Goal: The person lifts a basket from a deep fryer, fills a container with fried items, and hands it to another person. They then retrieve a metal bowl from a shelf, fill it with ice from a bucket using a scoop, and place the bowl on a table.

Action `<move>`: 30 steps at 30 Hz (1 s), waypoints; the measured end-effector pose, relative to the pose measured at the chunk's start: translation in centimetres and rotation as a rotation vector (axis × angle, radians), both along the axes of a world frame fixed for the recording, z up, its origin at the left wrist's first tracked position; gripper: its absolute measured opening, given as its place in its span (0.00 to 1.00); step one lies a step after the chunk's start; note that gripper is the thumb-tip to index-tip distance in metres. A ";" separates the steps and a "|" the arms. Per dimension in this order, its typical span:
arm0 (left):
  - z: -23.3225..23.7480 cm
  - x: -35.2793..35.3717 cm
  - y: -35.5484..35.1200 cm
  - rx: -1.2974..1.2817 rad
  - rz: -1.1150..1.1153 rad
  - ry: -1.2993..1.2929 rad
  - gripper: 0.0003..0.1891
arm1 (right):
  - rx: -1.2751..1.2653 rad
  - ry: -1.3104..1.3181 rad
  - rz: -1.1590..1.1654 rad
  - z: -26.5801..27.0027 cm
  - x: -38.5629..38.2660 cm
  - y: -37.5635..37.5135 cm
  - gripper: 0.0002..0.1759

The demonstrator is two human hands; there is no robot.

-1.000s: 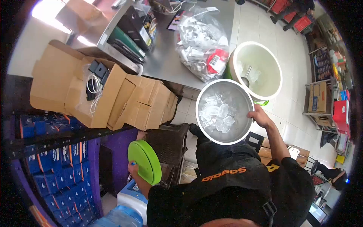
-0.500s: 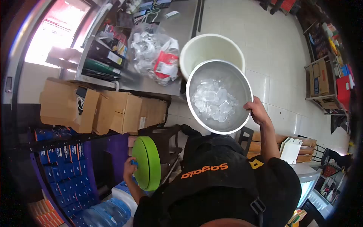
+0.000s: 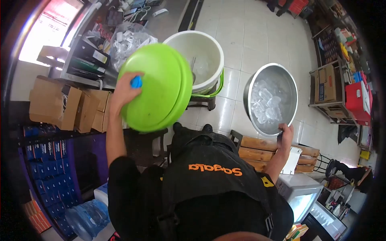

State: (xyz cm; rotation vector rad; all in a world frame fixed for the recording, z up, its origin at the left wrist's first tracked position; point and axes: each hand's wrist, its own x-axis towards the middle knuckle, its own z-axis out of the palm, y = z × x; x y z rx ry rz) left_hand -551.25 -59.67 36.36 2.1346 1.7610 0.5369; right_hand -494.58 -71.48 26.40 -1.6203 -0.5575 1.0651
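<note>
My left hand (image 3: 125, 90) grips a round green lid (image 3: 159, 86) by its blue knob (image 3: 136, 82), with the lid tilted near the bucket's left side. My right hand (image 3: 286, 134) is closed on the near rim of a metal bowl (image 3: 291, 94), which hangs at the right, tilted, with clear ice pieces (image 3: 266, 103) in it. Between the two, farther off, a white bucket (image 3: 215, 52) with a green handle stands on a dark stool (image 3: 211, 105). Some ice and a metal utensil's handle (image 3: 193, 63) show inside the bucket.
A metal counter (image 3: 171, 24) at the upper left bears a plastic bag of clear items (image 3: 126, 44). Open cardboard boxes (image 3: 50, 98) are at the left. A wooden bench (image 3: 255, 149) and a glass-fronted cooler (image 3: 299, 195) stand at the lower right, shelves (image 3: 331, 88) beyond.
The green lid has come up and right toward the bucket in my left hand. My right hand has moved the bowl from over the bucket's near edge out to the right.
</note>
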 end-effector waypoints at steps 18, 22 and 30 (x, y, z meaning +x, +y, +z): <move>-11.3 12.7 19.5 -0.088 -0.132 0.096 0.25 | -0.060 0.180 -0.364 -2.9 5.8 -4.8 0.14; -11.5 13.2 19.9 -0.238 -0.147 0.087 0.26 | -0.076 0.192 -0.372 -3.0 8.0 1.3 0.10; -6.2 22.8 24.1 0.008 -0.055 -0.093 0.19 | -0.125 0.154 -0.272 -2.4 17.2 12.8 0.07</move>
